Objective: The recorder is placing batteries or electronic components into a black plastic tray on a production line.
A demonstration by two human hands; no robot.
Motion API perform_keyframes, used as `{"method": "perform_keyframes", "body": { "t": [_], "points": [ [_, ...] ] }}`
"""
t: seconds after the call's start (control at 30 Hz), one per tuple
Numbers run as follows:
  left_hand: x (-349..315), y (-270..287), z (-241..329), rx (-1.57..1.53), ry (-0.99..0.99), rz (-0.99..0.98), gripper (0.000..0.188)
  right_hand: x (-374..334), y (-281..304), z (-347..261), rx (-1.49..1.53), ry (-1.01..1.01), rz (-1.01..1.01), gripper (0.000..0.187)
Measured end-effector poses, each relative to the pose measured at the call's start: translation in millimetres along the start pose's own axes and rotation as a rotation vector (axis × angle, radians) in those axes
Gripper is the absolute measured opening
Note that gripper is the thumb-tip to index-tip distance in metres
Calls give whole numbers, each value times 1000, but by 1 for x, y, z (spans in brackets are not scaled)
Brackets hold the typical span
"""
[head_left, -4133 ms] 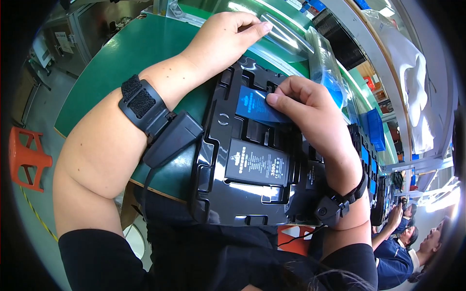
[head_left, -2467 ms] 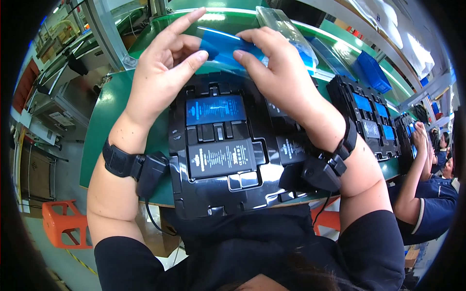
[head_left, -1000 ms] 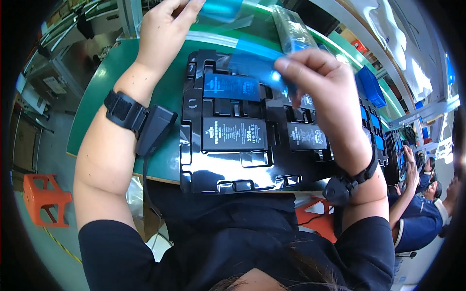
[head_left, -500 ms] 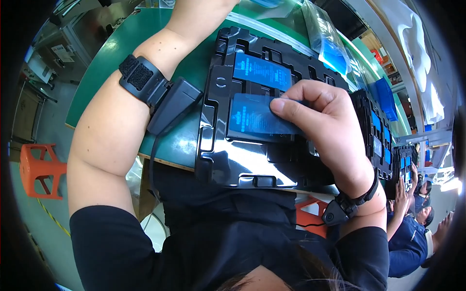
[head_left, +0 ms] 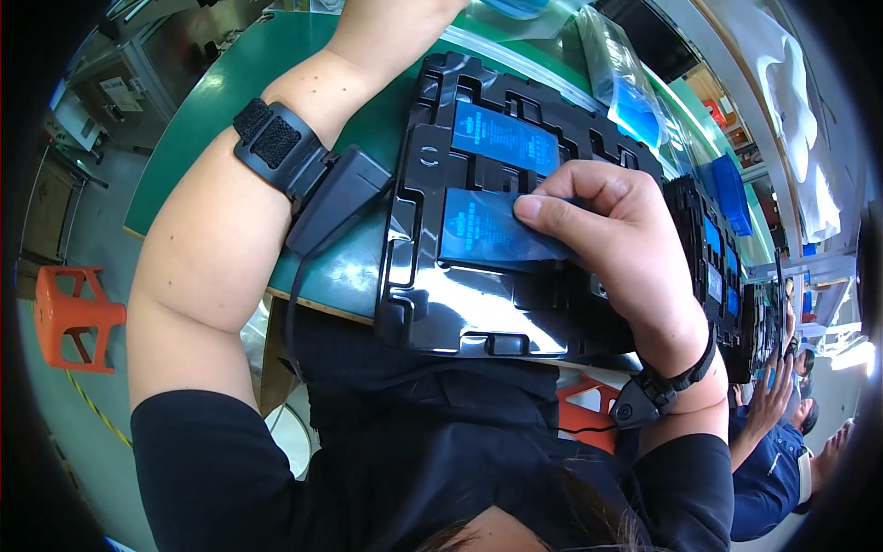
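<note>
My right hand [head_left: 614,225] is closed, thumb and bent forefinger pinching the right part of a thin blue film [head_left: 483,225]. The film looks partly see-through and pale print shows on it. It lies over a front pocket of the black plastic tray [head_left: 395,276]; whether a flat piece is under it I cannot tell. Behind it, a flat blue printed rectangle [head_left: 506,136], like a flat battery, rests in another pocket. My left hand [head_left: 441,9] reaches past the tray's far left corner. The upper edge of the picture cuts off its fingers.
The tray stands on a green table [head_left: 221,101]. Beyond it lie a clear plastic bag [head_left: 607,69] and blue sheets [head_left: 636,120]. More stacked black trays [head_left: 681,207] and a blue bin [head_left: 729,193] stand at right. A co-worker [head_left: 773,478] is at the far right. An orange stool [head_left: 78,313] stands left.
The blue film has shifted slightly down and now looks flatter over the pocket, still pinched in my right hand. My left forearm has moved slightly right. The co-worker's hands have moved.
</note>
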State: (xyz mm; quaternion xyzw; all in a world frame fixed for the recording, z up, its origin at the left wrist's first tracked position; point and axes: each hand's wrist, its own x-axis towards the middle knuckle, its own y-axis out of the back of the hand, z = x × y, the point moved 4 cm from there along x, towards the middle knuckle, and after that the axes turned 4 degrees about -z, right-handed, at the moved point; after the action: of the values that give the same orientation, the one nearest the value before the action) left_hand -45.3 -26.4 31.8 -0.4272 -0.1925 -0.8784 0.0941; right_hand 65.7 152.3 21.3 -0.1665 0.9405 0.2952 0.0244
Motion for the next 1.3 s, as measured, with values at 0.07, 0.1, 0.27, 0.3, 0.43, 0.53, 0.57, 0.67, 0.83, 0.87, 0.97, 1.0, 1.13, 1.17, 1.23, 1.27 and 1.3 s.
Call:
{"method": "perform_keyframes", "body": {
  "t": [0.07,0.1,0.27,0.3,0.43,0.53,0.57,0.67,0.83,0.87,0.97,1.0,1.13,1.17,1.23,1.27,1.3],
  "points": [
    [0,0,0,-20,7,-4,27,0,0,-1,-12,9,-2,18],
    [-1,0,0,-20,8,-4,27,0,0,-2,-18,-20,-15,14],
    [-1,-1,1,-51,4,-11,28,-1,-1,1,-27,27,-2,18],
    [-1,-1,2,-53,5,-12,28,-1,-1,1,-47,33,-1,19],
    [0,-2,1,-12,46,-29,28,-1,0,0,-74,37,3,19],
    [-1,-3,0,-18,21,-13,28,0,-1,2,-103,59,19,19],
    [-1,-2,0,-22,9,-2,28,0,-3,1,-103,59,24,19],
    [-1,-1,-1,-14,61,-16,27,-2,-8,-13,-397,295,55,17],
    [1,-8,-7,14,109,-101,39,-8,-16,-28,-861,412,62,18],
    [0,-6,-10,-1,107,-109,39,-6,-17,-29,-847,401,22,18],
    [-3,-4,-14,-29,124,-107,37,-3,-16,-27,-832,419,-62,20],
    [-4,-5,-14,-22,145,-102,37,-3,-15,-26,-819,420,-71,21],
    [-4,-8,-15,-59,150,-113,34,1,-9,-20,-744,305,-112,20],
    [-4,-14,-16,-74,159,-130,33,1,-7,-16,-723,292,-142,20],
    [-3,-15,-16,-120,175,-140,32,3,-4,-15,-696,266,-143,20],
    [-4,-16,-20,-122,195,-130,30,2,-5,-16,-675,285,-157,20],
    [-4,-13,-25,-142,201,-122,30,2,-6,-18,-652,313,-176,20]
  ]
}}
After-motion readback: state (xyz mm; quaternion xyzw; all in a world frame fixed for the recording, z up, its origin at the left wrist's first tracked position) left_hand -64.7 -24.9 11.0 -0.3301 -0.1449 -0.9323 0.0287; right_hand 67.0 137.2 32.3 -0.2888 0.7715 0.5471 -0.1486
